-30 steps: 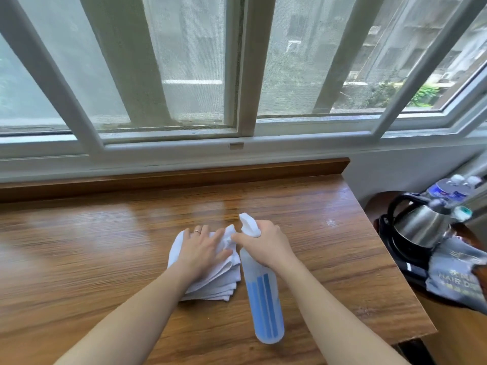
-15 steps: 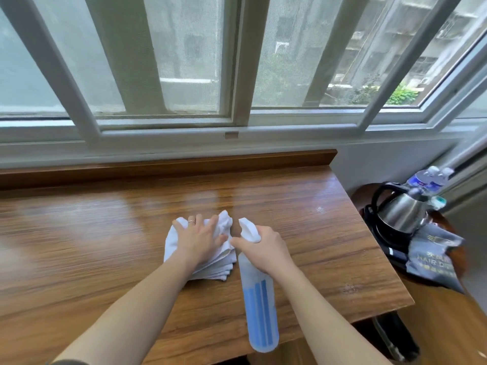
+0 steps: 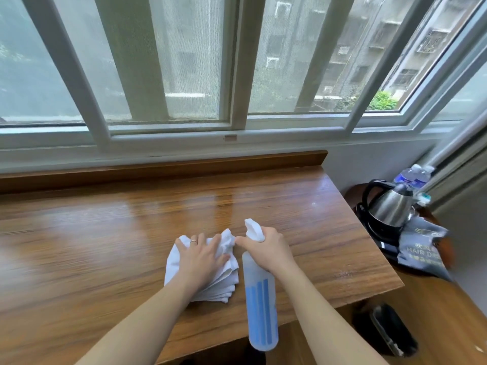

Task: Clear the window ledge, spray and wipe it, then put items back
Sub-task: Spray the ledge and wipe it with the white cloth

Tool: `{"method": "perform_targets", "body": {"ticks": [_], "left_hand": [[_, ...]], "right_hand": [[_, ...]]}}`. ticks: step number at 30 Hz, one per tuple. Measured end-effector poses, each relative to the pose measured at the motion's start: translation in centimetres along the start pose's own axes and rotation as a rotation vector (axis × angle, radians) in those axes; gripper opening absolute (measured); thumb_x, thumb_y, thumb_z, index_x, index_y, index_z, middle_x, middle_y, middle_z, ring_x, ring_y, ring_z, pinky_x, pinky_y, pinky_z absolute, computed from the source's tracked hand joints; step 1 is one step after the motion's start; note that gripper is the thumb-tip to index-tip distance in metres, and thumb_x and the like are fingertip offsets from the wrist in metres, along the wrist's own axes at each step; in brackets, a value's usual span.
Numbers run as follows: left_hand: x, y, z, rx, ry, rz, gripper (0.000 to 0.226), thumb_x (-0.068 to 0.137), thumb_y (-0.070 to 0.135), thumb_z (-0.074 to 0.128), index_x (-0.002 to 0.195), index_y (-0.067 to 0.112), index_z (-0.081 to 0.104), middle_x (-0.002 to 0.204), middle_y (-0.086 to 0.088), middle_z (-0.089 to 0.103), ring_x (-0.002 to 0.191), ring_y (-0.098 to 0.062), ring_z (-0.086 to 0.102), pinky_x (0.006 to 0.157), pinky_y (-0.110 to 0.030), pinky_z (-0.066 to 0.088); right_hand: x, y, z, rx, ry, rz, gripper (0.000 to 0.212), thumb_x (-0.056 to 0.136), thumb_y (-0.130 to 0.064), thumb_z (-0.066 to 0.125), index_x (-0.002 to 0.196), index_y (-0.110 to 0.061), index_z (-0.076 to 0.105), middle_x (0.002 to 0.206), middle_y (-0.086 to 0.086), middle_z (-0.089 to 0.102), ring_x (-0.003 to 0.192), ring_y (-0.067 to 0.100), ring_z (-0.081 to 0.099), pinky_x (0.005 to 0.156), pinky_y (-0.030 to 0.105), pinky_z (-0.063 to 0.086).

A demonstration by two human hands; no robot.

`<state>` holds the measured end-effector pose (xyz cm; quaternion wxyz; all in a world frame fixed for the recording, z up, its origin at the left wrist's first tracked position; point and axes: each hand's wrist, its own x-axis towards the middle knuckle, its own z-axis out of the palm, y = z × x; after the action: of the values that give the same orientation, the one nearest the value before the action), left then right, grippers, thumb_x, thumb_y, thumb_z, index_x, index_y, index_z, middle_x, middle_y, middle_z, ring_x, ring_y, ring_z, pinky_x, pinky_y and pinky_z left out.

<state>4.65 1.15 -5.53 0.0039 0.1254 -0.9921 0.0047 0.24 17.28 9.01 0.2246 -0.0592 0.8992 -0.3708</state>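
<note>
Head view: the ledge (image 3: 105,233) is lying bare, so clearing looks done, with spraying and wiping under way.
The right hand (image 3: 268,248) is gripping the spray bottle (image 3: 261,306) at 5 o'clock; the left hand (image 3: 203,256) is pressing flat, fingers spread, on the white cloth (image 3: 174,264) just beside it. The kettle (image 3: 387,206) is waiting at 3 o'clock.

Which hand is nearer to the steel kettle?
Right. The right hand grips the spray bottle, on the side towards the kettle; the left hand rests on the white cloth, farther away.
</note>
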Motion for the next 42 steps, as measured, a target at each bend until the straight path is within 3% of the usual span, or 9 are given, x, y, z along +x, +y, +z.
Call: {"method": "perform_targets", "body": {"ticks": [3,8,13,15,22,27,32,36,42], "left_hand": [[-0.7,0.2,0.1,0.003,0.005,-0.015,0.052,0.079,0.061,0.04,0.109,0.025,0.061,0.087,-0.01,0.061,0.079,-0.034,0.059,0.077,-0.058,0.037],[-2.3,0.6,0.7,-0.014,0.012,-0.033,0.053,0.078,0.061,0.042,0.113,0.025,0.061,0.089,-0.01,0.063,0.084,-0.033,0.061,0.079,-0.06,0.037],[-1.7,0.7,0.4,-0.015,0.008,-0.037,0.055,0.077,0.063,0.039,0.117,0.029,0.054,0.089,-0.009,0.062,0.082,-0.032,0.061,0.077,-0.06,0.04],[-1.1,0.5,0.4,-0.02,-0.029,-0.043,0.056,0.081,0.064,0.035,0.121,0.03,0.052,0.095,-0.009,0.061,0.087,-0.033,0.06,0.079,-0.061,0.039],[2.6,0.8,-0.9,-0.069,-0.158,-0.182,0.058,0.095,0.067,0.025,0.143,0.036,0.031,0.134,-0.008,0.044,0.127,-0.034,0.038,0.101,-0.072,0.02],[2.5,1.1,-0.7,-0.134,-0.214,-0.244,0.064,0.09,0.073,0.025,0.146,0.042,0.022,0.143,-0.01,0.035,0.135,-0.034,0.029,0.101,-0.077,0.014],[-0.9,2.1,-0.5,-0.09,-0.162,-0.219,0.068,0.083,0.073,0.026,0.14,0.037,0.036,0.129,-0.008,0.048,0.124,-0.033,0.043,0.096,-0.068,0.027],[-4.0,3.0,0.6,-0.05,-0.006,-0.143,0.057,0.078,0.067,0.042,0.12,0.031,0.056,0.098,-0.008,0.06,0.09,-0.033,0.06,0.079,-0.065,0.04],[-7.5,4.3,1.4,-0.021,0.105,-0.114,0.052,0.08,0.063,0.046,0.118,0.029,0.056,0.094,-0.008,0.059,0.085,-0.032,0.059,0.08,-0.056,0.034]], "right_hand": [[0.1,0.1,-0.6,-0.001,-0.017,-0.013,0.038,0.082,-0.047,0.07,0.085,-0.009,0.065,0.072,-0.003,0.059,0.068,0.014,0.054,0.059,0.028,0.039],[0.6,0.0,-2.2,-0.027,-0.053,-0.058,0.033,0.083,-0.047,0.07,0.068,-0.021,0.055,0.069,-0.005,0.057,0.066,0.013,0.053,0.06,0.03,0.04],[1.2,0.4,-3.5,-0.07,-0.093,-0.109,0.033,0.084,-0.048,0.069,0.078,-0.016,0.063,0.072,-0.005,0.059,0.065,0.01,0.053,0.057,0.028,0.039],[1.5,0.7,-3.6,-0.087,-0.096,-0.126,0.04,0.085,-0.049,0.068,0.087,-0.009,0.066,0.074,-0.003,0.06,0.066,0.012,0.054,0.059,0.029,0.04],[1.3,1.9,-3.6,-0.085,-0.124,-0.155,0.035,0.085,-0.047,0.068,0.072,-0.019,0.052,0.068,-0.006,0.054,0.062,0.011,0.049,0.057,0.028,0.037],[1.1,2.8,-3.3,-0.086,-0.149,-0.166,0.036,0.082,-0.05,0.07,0.07,-0.021,0.054,0.068,-0.007,0.057,0.066,0.012,0.053,0.059,0.029,0.039],[0.8,3.1,-3.3,-0.053,-0.156,-0.135,0.035,0.082,-0.048,0.07,0.069,-0.021,0.052,0.067,-0.007,0.054,0.064,0.012,0.05,0.061,0.031,0.038],[0.6,3.1,-3.5,-0.042,-0.167,-0.134,0.038,0.084,-0.048,0.069,0.085,-0.011,0.065,0.074,-0.005,0.06,0.068,0.011,0.054,0.062,0.03,0.042],[0.3,3.0,-3.1,-0.03,-0.165,-0.146,0.029,0.084,-0.047,0.069,0.071,-0.022,0.061,0.073,-0.006,0.063,0.068,0.009,0.055,0.06,0.028,0.041]]}}
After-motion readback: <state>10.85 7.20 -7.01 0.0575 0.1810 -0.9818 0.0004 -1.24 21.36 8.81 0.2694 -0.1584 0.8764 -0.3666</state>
